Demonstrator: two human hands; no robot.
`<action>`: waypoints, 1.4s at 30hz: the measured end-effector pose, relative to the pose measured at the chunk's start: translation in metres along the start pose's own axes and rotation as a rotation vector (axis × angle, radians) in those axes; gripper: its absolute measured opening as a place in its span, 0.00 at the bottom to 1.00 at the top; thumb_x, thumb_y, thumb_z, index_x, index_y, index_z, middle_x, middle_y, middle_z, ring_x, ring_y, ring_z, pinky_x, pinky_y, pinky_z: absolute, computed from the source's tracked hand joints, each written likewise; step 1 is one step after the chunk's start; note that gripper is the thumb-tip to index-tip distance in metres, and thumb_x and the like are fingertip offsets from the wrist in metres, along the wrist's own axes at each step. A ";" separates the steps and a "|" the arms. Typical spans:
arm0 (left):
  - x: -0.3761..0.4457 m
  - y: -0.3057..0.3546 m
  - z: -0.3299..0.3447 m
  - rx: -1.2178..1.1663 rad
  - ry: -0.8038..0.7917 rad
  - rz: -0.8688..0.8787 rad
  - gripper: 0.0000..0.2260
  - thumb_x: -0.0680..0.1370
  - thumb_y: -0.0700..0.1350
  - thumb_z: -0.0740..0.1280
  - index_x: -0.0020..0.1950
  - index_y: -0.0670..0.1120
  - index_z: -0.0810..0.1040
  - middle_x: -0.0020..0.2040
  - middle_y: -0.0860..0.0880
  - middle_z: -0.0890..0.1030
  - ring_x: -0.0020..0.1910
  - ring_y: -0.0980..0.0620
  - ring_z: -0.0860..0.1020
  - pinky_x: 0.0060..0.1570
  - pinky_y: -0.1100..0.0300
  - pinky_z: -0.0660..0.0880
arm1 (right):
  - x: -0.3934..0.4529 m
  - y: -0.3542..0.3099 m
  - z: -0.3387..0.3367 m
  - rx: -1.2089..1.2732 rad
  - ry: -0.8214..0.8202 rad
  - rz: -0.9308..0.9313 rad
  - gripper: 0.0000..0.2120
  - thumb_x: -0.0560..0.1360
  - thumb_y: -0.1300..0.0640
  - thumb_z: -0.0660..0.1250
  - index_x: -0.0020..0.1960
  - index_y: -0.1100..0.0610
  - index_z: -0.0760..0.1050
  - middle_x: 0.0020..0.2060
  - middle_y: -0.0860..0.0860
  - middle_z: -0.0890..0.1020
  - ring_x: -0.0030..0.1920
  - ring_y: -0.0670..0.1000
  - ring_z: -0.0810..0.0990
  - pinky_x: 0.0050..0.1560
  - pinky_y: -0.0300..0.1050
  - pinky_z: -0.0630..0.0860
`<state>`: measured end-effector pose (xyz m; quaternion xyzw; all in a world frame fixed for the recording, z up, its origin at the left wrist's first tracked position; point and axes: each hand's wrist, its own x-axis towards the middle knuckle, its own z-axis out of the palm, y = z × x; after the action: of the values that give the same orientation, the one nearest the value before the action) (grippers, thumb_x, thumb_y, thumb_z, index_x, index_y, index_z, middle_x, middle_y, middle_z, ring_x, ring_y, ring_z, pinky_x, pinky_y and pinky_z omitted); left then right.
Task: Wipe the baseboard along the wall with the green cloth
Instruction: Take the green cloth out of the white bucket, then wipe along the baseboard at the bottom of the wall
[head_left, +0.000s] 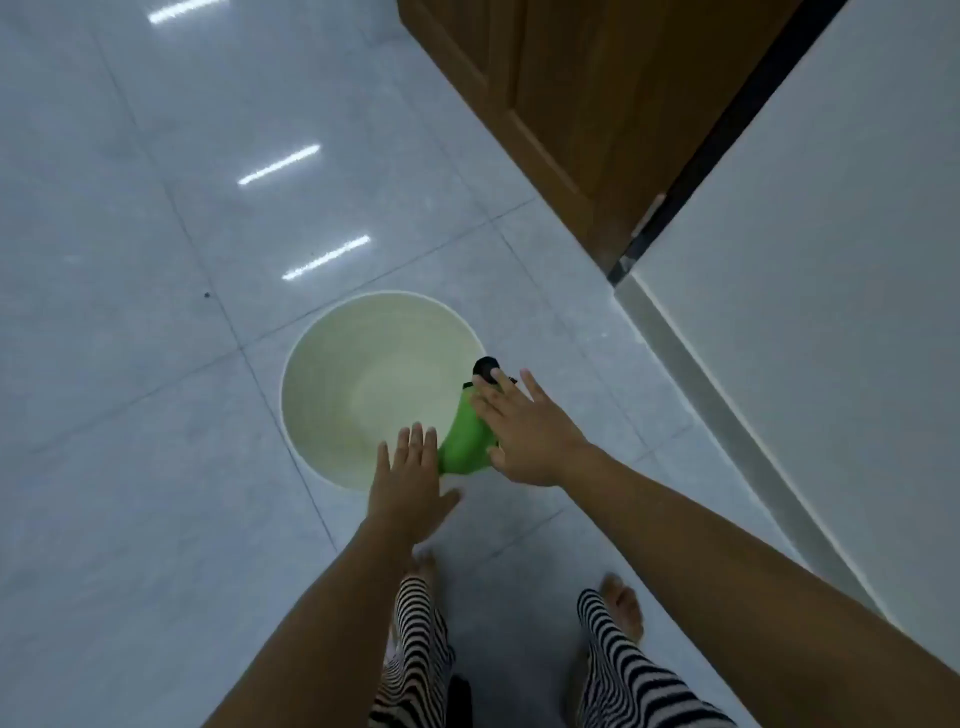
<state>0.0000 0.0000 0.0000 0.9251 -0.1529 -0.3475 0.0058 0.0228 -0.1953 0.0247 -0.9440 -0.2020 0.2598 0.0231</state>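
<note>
Fingers (491, 402) spread over green cloth (465, 441) on basin (311, 358) rim.

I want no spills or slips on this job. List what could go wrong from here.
1. The green cloth hangs over the rim of the pale basin; the right hand, fingers spread, could snag the rim and tip or slide the basin.
2. If the cloth is wet, it may drip on the glossy tile floor near the bare feet, a slip risk.
3. The baseboard is off to the right, so carrying the cloth there could trail drips.
</note>
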 end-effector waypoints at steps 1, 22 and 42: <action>0.003 -0.006 0.008 0.052 0.034 -0.008 0.39 0.78 0.64 0.51 0.76 0.41 0.38 0.77 0.41 0.41 0.76 0.44 0.40 0.72 0.45 0.40 | 0.007 0.000 0.011 -0.067 0.085 -0.080 0.35 0.76 0.46 0.56 0.78 0.58 0.49 0.78 0.56 0.50 0.77 0.57 0.46 0.74 0.62 0.44; 0.028 -0.023 0.053 0.106 0.603 0.067 0.36 0.76 0.58 0.60 0.76 0.39 0.52 0.76 0.39 0.56 0.75 0.41 0.55 0.72 0.42 0.54 | 0.003 0.053 0.065 -0.058 0.791 -0.299 0.18 0.74 0.65 0.55 0.58 0.64 0.78 0.59 0.61 0.80 0.59 0.60 0.79 0.49 0.52 0.80; 0.234 0.201 0.050 0.263 0.312 0.297 0.33 0.80 0.55 0.52 0.76 0.41 0.40 0.78 0.41 0.42 0.76 0.44 0.41 0.73 0.43 0.41 | -0.030 0.253 0.153 0.334 0.412 0.873 0.08 0.74 0.58 0.55 0.46 0.56 0.73 0.35 0.51 0.76 0.35 0.54 0.74 0.32 0.42 0.64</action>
<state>0.0780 -0.2538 -0.1646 0.9278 -0.3282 -0.1729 -0.0402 0.0164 -0.4484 -0.1309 -0.9555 0.2643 0.0825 0.1020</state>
